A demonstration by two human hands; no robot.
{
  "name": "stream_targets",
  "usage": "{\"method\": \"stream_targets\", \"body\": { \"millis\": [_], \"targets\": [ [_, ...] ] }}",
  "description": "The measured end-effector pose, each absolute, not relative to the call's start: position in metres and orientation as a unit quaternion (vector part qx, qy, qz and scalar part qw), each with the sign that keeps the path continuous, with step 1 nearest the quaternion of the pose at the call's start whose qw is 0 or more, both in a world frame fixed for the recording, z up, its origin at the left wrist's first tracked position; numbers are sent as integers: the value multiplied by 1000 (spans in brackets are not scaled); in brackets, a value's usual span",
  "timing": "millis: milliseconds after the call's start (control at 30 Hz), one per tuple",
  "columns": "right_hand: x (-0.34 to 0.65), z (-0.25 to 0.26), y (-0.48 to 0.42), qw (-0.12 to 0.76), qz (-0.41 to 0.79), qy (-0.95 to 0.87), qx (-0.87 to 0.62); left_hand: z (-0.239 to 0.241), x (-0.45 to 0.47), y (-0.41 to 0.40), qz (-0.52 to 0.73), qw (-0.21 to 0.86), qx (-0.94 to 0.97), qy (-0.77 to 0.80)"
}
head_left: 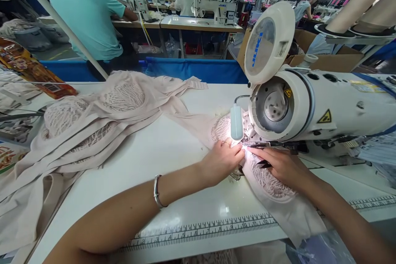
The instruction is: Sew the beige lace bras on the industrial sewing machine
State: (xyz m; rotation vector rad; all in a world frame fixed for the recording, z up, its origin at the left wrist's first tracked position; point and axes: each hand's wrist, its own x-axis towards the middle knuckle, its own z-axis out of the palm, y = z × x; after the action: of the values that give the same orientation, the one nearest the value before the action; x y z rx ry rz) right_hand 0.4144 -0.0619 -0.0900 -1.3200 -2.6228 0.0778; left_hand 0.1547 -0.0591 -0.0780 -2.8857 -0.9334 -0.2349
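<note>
My left hand (223, 161) rests on a pale pink lace garment piece (272, 183) right at the needle area of a white sewing machine (312, 105), fingers curled and pressed down on the fabric. A bracelet sits on that wrist. My right hand (280, 164) lies on the same piece just right of the needle, fingers pinched at the fabric edge with dark small scissors or tweezers under them. A small lamp (236, 121) lights the spot.
A pile of pink lace garments (93, 119) covers the table's left half. A printed ruler strip (201, 231) runs along the near edge. A blue trough (192, 70) lies behind the table. Other people sit at machines beyond.
</note>
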Motion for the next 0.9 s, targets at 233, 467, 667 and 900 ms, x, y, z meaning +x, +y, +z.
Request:
{"method": "stream_targets", "body": {
  "millis": [233,467,667,900],
  "targets": [
    [406,-76,-68,86,12,-884,-459,-77,150,-46,-87,18,-947,-309],
    [397,-63,-71,87,10,-885,-457,-75,147,-38,-98,7,-947,-306],
    [396,-67,-70,108,81,-852,-506,-70,154,-46,-94,30,-943,-318],
    [395,-78,-59,148,24,-788,-597,-79,187,-93,-116,75,-922,-361]
  ]
}}
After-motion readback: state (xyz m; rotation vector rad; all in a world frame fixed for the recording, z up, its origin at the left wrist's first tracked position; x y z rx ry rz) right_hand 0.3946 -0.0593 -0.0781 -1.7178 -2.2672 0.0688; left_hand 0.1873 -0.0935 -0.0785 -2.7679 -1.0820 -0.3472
